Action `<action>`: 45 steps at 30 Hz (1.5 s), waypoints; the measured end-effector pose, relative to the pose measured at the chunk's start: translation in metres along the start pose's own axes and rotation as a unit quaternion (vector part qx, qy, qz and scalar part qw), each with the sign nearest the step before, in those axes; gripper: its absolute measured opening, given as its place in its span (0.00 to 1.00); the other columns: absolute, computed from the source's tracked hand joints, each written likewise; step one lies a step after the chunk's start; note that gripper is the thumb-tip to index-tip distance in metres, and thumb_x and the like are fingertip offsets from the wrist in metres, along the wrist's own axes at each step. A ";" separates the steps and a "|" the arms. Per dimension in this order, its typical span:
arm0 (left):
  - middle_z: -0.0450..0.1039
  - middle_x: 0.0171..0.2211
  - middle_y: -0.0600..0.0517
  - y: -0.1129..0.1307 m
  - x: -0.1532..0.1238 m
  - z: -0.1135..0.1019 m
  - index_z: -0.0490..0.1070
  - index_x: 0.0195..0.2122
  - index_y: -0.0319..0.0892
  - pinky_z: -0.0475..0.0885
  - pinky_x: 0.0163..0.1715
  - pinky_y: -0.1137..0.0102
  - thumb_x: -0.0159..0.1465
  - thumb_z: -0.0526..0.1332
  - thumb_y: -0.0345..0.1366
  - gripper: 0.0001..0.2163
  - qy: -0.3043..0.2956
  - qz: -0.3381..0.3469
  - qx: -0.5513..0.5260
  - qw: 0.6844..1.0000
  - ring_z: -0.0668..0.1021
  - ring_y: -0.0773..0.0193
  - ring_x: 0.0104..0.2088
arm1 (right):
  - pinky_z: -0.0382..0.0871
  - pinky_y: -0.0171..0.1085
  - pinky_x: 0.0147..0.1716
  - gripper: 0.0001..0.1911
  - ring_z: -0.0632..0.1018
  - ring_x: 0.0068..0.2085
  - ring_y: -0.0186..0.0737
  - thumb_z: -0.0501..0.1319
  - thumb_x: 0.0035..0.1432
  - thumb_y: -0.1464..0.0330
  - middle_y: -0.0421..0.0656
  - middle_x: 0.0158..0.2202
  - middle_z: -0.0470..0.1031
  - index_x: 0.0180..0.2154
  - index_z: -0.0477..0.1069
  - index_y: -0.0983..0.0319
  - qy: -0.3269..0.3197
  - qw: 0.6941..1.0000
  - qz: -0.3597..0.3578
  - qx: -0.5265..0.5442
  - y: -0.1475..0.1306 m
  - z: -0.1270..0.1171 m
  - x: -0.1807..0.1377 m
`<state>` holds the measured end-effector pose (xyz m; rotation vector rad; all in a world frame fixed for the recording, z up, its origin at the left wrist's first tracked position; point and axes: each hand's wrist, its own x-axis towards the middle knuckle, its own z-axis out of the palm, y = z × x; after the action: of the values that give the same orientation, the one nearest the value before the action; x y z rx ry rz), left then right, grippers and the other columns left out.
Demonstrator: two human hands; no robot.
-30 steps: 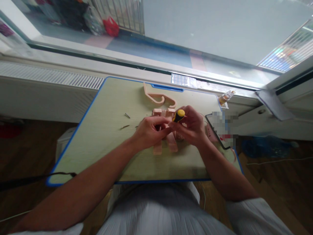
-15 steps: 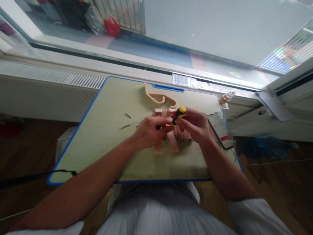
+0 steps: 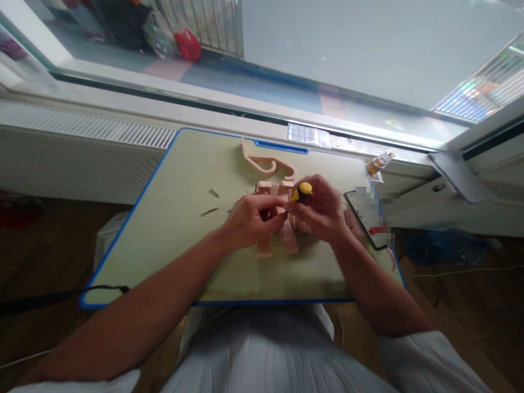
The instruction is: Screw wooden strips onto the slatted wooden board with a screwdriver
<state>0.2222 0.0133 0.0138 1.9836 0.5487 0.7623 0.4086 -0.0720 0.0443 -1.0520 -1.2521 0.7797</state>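
Over the middle of the table my right hand [image 3: 321,210] is closed round a small screwdriver [image 3: 302,191] with a yellow and black handle. The handle leans, its yellow end up and to the right. My left hand [image 3: 256,218] is closed in a pinch beside the screwdriver's lower end; whatever its fingertips grip is hidden. Beneath both hands lies an assembly of light wooden pieces [image 3: 290,240], partly covered by the fingers. Two flat strips point from it toward me. Left of my left hand lie a screw [image 3: 215,192] and a thin pointed metal piece [image 3: 210,211].
The table [image 3: 164,245] has a blue edge. Curved wooden hooks [image 3: 262,164] lie at its back. A dark-framed device [image 3: 368,224], partly blurred out, sits at the right. A black strap [image 3: 106,286] crosses the left front corner, and a radiator [image 3: 90,123] stands behind the left side.
My right hand has shifted slightly left and turned round the screwdriver, whose handle now leans further to the right. My left hand has barely moved.
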 end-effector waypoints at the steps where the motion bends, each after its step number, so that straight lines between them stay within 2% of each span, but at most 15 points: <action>1: 0.76 0.26 0.55 0.001 0.000 0.001 0.86 0.42 0.39 0.65 0.27 0.74 0.67 0.71 0.42 0.11 0.002 -0.001 -0.012 1.000 0.72 0.69 0.25 | 0.69 0.33 0.26 0.22 0.74 0.32 0.33 0.82 0.54 0.58 0.36 0.34 0.74 0.41 0.73 0.55 0.001 1.000 -0.001 -0.003 0.000 0.000 0.000; 5: 0.77 0.26 0.53 0.003 0.003 0.002 0.87 0.37 0.38 0.64 0.26 0.74 0.68 0.71 0.47 0.15 0.011 -0.008 -0.051 0.999 0.71 0.69 0.26 | 0.68 0.34 0.26 0.22 0.73 0.30 0.32 0.82 0.54 0.59 0.35 0.33 0.74 0.42 0.74 0.55 0.006 1.000 -0.003 -0.002 0.004 -0.001 0.000; 11: 0.86 0.34 0.51 0.004 0.005 0.001 0.90 0.47 0.43 0.71 0.35 0.72 0.70 0.71 0.46 0.14 -0.013 -0.029 -0.063 0.998 0.79 0.64 0.34 | 0.70 0.34 0.25 0.21 0.77 0.31 0.33 0.81 0.57 0.59 0.42 0.40 0.83 0.49 0.84 0.58 -0.004 0.998 0.047 0.045 0.005 -0.007 -0.001; 14: 0.85 0.33 0.52 0.003 0.005 0.000 0.90 0.48 0.44 0.70 0.35 0.71 0.71 0.70 0.45 0.13 -0.014 -0.027 -0.045 0.998 0.77 0.65 0.32 | 0.67 0.32 0.21 0.20 0.73 0.25 0.30 0.80 0.59 0.60 0.43 0.38 0.85 0.50 0.85 0.60 -0.005 0.997 0.049 0.054 0.003 -0.008 0.000; 17: 0.83 0.31 0.52 0.003 0.005 -0.001 0.90 0.46 0.43 0.69 0.33 0.71 0.72 0.68 0.48 0.15 -0.015 -0.017 -0.010 1.000 0.76 0.65 0.31 | 0.67 0.32 0.19 0.18 0.70 0.23 0.28 0.80 0.58 0.59 0.44 0.39 0.86 0.48 0.85 0.59 -0.007 0.998 0.048 0.050 0.003 -0.007 0.002; 20: 0.81 0.30 0.52 0.003 0.004 -0.001 0.89 0.47 0.43 0.67 0.32 0.71 0.72 0.68 0.49 0.16 -0.009 -0.017 0.011 1.000 0.75 0.65 0.30 | 0.70 0.32 0.21 0.18 0.71 0.24 0.28 0.81 0.57 0.60 0.41 0.39 0.85 0.46 0.82 0.57 -0.003 0.997 0.048 0.052 0.003 -0.006 0.002; 24: 0.78 0.29 0.52 0.002 0.002 0.000 0.88 0.51 0.40 0.65 0.28 0.72 0.69 0.71 0.50 0.19 0.002 -0.029 -0.028 0.999 0.72 0.67 0.27 | 0.76 0.33 0.27 0.19 0.77 0.30 0.31 0.81 0.56 0.62 0.38 0.39 0.81 0.44 0.77 0.56 -0.002 0.998 0.032 0.050 0.005 -0.002 0.001; 27: 0.76 0.27 0.54 0.003 0.002 0.001 0.87 0.47 0.38 0.63 0.26 0.74 0.67 0.72 0.53 0.21 0.013 -0.037 -0.064 0.997 0.69 0.69 0.26 | 0.80 0.35 0.32 0.21 0.79 0.33 0.33 0.81 0.56 0.59 0.38 0.40 0.79 0.44 0.75 0.56 0.011 0.999 0.030 0.035 0.008 0.003 0.000; 31: 0.79 0.29 0.52 0.007 0.004 0.001 0.88 0.41 0.37 0.66 0.28 0.74 0.68 0.72 0.53 0.20 0.016 -0.040 -0.078 0.996 0.73 0.68 0.29 | 0.81 0.35 0.33 0.21 0.77 0.31 0.30 0.81 0.56 0.59 0.36 0.40 0.78 0.43 0.75 0.56 0.029 0.998 0.027 0.046 0.013 0.005 0.001; 35: 0.85 0.36 0.49 0.010 0.006 -0.001 0.89 0.44 0.38 0.72 0.35 0.72 0.70 0.71 0.48 0.16 0.006 -0.030 -0.081 0.996 0.79 0.63 0.35 | 0.79 0.33 0.30 0.19 0.78 0.31 0.30 0.82 0.55 0.61 0.36 0.38 0.79 0.42 0.78 0.57 0.033 0.998 0.021 0.052 0.012 0.002 0.003; 37: 0.85 0.36 0.49 0.008 0.006 0.000 0.89 0.45 0.39 0.71 0.34 0.72 0.70 0.71 0.46 0.15 0.004 -0.031 -0.081 0.996 0.79 0.64 0.34 | 0.75 0.32 0.25 0.18 0.76 0.28 0.29 0.81 0.57 0.60 0.37 0.37 0.81 0.44 0.80 0.57 0.024 0.997 0.029 0.062 0.008 0.000 0.003; 40: 0.83 0.33 0.51 0.004 0.006 0.002 0.88 0.46 0.39 0.70 0.32 0.73 0.70 0.70 0.45 0.15 0.006 -0.038 -0.087 0.995 0.76 0.66 0.30 | 0.70 0.32 0.19 0.18 0.73 0.23 0.28 0.76 0.64 0.59 0.40 0.41 0.85 0.52 0.82 0.56 0.010 0.997 0.034 0.066 0.001 -0.003 0.003; 43: 0.82 0.32 0.51 0.001 0.005 0.002 0.88 0.46 0.38 0.68 0.30 0.73 0.71 0.70 0.46 0.15 0.001 -0.039 -0.081 0.996 0.75 0.67 0.29 | 0.67 0.33 0.17 0.22 0.72 0.22 0.27 0.72 0.69 0.58 0.43 0.49 0.87 0.62 0.79 0.51 -0.017 0.998 0.029 0.056 -0.003 -0.006 0.002; 45: 0.82 0.32 0.51 0.001 0.004 0.001 0.88 0.47 0.38 0.68 0.30 0.73 0.71 0.69 0.47 0.16 -0.007 -0.035 -0.071 0.997 0.76 0.67 0.30 | 0.64 0.33 0.16 0.23 0.69 0.21 0.26 0.70 0.71 0.59 0.43 0.50 0.86 0.64 0.77 0.49 -0.031 0.998 0.018 0.051 -0.003 -0.007 0.003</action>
<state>0.2263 0.0149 0.0155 1.8281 0.5378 0.7235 0.4161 -0.0719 0.0477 -0.9764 -1.2355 0.8993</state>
